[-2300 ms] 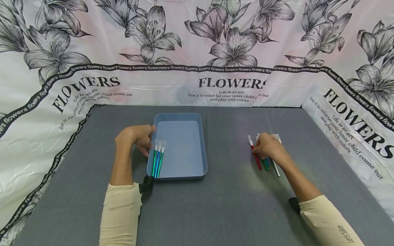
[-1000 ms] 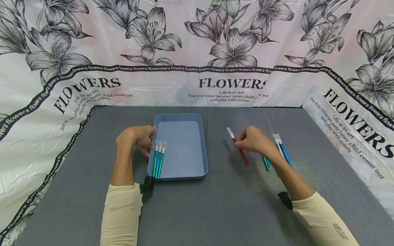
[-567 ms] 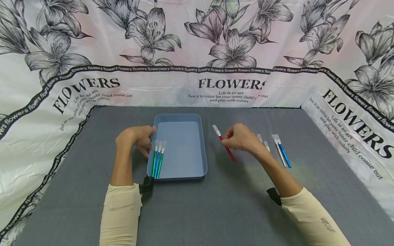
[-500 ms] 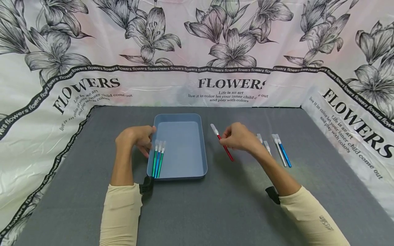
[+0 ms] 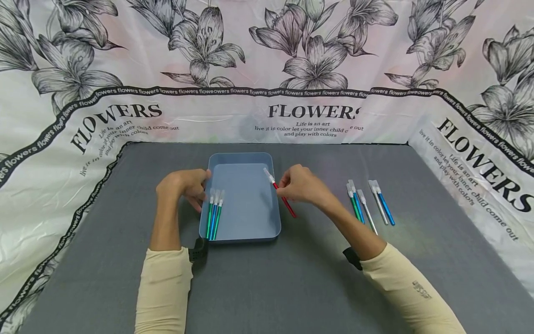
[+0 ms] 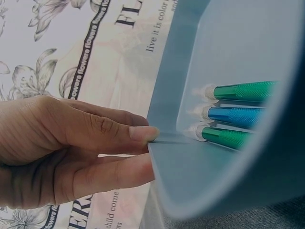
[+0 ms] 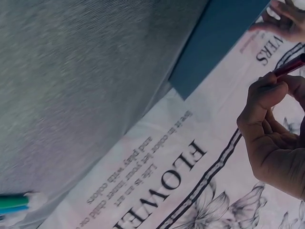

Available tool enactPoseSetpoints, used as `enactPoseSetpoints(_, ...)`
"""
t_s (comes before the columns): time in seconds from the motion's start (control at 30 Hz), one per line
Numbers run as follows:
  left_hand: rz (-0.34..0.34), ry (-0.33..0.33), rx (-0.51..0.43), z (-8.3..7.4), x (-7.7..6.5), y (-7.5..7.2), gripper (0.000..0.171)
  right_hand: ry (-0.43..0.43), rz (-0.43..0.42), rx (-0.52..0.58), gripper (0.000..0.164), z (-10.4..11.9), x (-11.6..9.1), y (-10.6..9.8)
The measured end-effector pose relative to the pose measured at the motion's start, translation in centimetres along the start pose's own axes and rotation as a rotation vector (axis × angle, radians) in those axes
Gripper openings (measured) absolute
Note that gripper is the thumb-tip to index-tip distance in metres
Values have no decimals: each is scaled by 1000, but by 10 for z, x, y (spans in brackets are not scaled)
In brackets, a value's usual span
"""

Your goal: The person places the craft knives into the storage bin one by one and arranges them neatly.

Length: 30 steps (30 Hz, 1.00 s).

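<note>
My right hand [image 5: 303,185] pinches a red craft knife [image 5: 289,207] with a clear cap. Held slantwise, the knife overlaps the right rim of the blue tray [image 5: 252,204] in the head view, its capped end over the inside. In the right wrist view, thumb and finger meet on the red handle [image 7: 289,67]. On the other side, my left hand [image 5: 185,185] grips the tray's left wall, thumb on the rim and fingers outside. Along that wall inside lie two green craft knives and a blue craft knife [image 6: 231,115], side by side with caps pointing away.
Several capped craft knives lie on the grey table right of the tray: a green one [image 5: 353,204], two silver ones and two blue ones [image 5: 386,208]. A flower-printed sheet [image 5: 313,118] stands behind and along the sides of the table.
My right hand has lifted the red craft knife from the group on the right and carried it left to the tray's right rim. The left hand has stayed on the tray.
</note>
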<state>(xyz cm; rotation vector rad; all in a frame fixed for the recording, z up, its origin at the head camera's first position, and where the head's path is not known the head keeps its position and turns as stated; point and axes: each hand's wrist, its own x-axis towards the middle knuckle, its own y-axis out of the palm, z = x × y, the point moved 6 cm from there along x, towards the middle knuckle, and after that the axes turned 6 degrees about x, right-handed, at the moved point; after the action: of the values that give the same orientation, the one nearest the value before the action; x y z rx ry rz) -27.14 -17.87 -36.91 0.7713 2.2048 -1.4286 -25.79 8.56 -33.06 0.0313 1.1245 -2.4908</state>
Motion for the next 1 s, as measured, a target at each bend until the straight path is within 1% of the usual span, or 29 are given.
enactPoseSetpoints(0.13,3,1,0,1,-1,0,83,-3,18,-15,11,11,3,12)
enactPoseSetpoints(0.23,8,3,-6,1,-1,0,83,-13,41,-57,12,20,7,25)
enactPoseSetpoints(0.37,10,-6,-16,2,-3,-1,81,-24,107,-92,14,29,16,48)
enactPoseSetpoints(0.5,7,-17,-20,4,-3,-2,80,-36,169,-57,17,35,26,69)
enactPoseSetpoints(0.6,10,-10,-26,3,-2,-2,79,-26,179,-18,18,36,32,80)
enactPoseSetpoints(0.73,6,8,-4,2,-2,-2,75,19,185,34,18,36,37,93)
enactPoseSetpoints(0.83,1,12,-5,1,-2,-2,75,42,187,59,24,37,40,100)
enactPoseSetpoints(0.9,10,20,-25,1,-2,-1,79,53,189,70,29,38,42,104)
enactPoseSetpoints(1.0,22,34,-40,-1,-1,0,79,58,206,74,33,39,44,109)
